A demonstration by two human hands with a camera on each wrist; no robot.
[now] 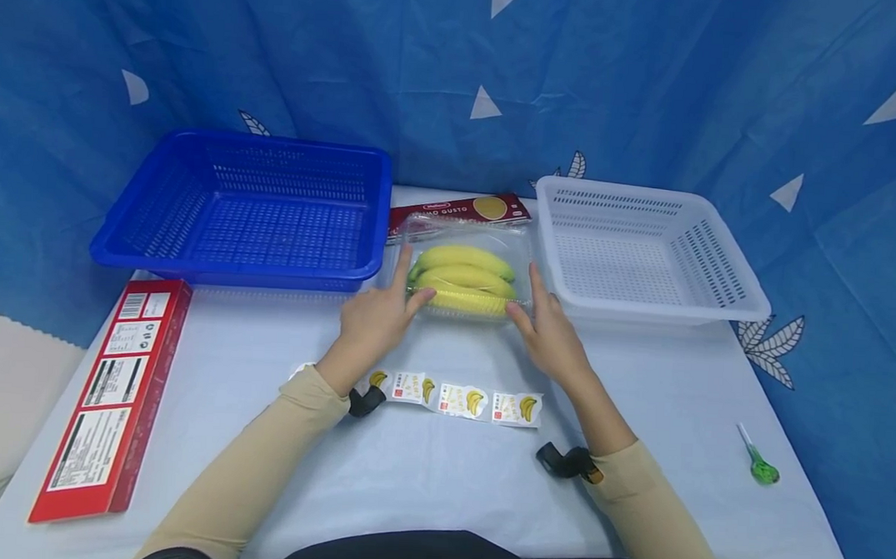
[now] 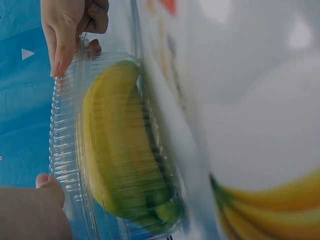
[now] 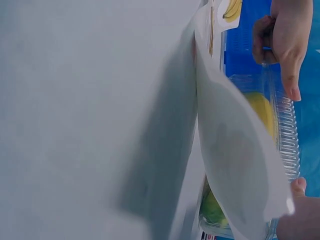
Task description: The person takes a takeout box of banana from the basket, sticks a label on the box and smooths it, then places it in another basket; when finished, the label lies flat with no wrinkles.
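Observation:
A clear plastic clamshell box (image 1: 520,248) stands on the white table with several bananas (image 1: 463,276) inside. My left hand (image 1: 374,320) grips its left side, thumb at the front edge and index finger along the side. On the opposite side my right hand (image 1: 554,338) holds it the same way. In the left wrist view, both thumbs lie on the ribbed lid (image 2: 65,140), and the right hand's other fingers are curled. Nearer me lies a strip of banana stickers (image 1: 463,400), partly hidden by the left wrist; its white backing (image 3: 235,150) covers part of the box in the right wrist view.
A blue basket (image 1: 285,231) stands at the back left, a white basket (image 1: 621,266) at the back right. One red carton (image 1: 112,398) lies along the left edge; a dark red package (image 1: 511,207) lies behind the box. Far right is a small green-ended stick (image 1: 764,470).

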